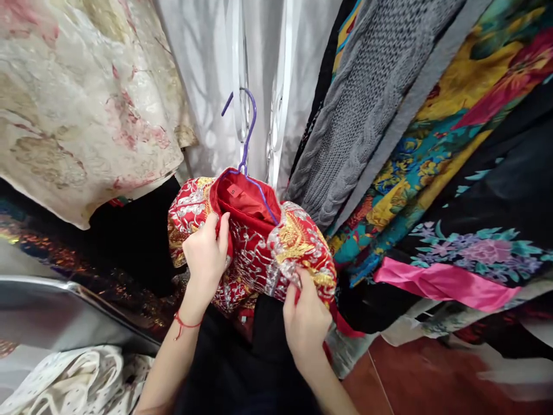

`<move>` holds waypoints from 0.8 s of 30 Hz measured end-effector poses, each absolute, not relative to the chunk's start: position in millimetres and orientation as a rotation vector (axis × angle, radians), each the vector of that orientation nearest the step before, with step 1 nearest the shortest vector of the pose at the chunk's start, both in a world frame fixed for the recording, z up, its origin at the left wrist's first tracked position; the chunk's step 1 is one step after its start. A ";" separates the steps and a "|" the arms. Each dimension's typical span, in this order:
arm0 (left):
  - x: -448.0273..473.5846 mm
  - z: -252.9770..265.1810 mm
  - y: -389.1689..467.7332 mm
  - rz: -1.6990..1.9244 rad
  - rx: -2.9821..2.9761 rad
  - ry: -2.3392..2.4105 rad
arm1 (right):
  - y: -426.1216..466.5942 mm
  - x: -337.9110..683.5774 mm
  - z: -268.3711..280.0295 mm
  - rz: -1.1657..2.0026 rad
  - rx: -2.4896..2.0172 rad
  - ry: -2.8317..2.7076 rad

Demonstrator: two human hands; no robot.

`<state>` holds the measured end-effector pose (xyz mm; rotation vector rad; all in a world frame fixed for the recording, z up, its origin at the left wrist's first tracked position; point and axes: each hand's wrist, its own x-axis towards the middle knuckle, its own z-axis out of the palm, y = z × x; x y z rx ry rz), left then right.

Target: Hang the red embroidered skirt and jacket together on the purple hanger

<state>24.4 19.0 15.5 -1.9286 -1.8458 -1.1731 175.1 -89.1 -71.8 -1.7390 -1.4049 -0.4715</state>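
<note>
A red jacket (250, 253) with gold and silver embroidery hangs in front of me on a purple wire hanger (252, 124). Its stand collar gapes at the top, showing red lining and a small size label (234, 191). My left hand (206, 251), with a red string bracelet at the wrist, is closed on the jacket's front edge just below the collar. Lower down on the other side, my right hand (305, 314) pinches the embroidered front edge between thumb and fingers. The hanger's hook shows free, close to a white curtain behind it.
Cream floral clothing (95, 104) hangs at the left, above dark sequined fabric. To the right hang a grey cable-knit garment (358, 109), colourful floral cloth and a black garment with a pink sash (444, 282). White cloth (82, 380) lies at the lower left; reddish floor (415, 374) shows lower right.
</note>
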 end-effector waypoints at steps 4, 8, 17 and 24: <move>38.2 12.3 10.7 -1.227 -1.928 -1.831 | -39.3 181.2 -65.4 -0.160 -1.919 -1.326; 53.6 17.2 2.2 -1.433 -1.970 -1.686 | 9.9 154.9 -67.1 0.061 -1.833 -1.497; 48.4 13.0 18.0 -1.603 -2.047 -1.487 | 14.0 166.7 -97.3 0.161 -1.257 -1.841; 42.9 -37.9 19.8 -1.893 -1.745 -1.149 | -32.8 262.0 -6.0 -0.267 -0.881 -1.684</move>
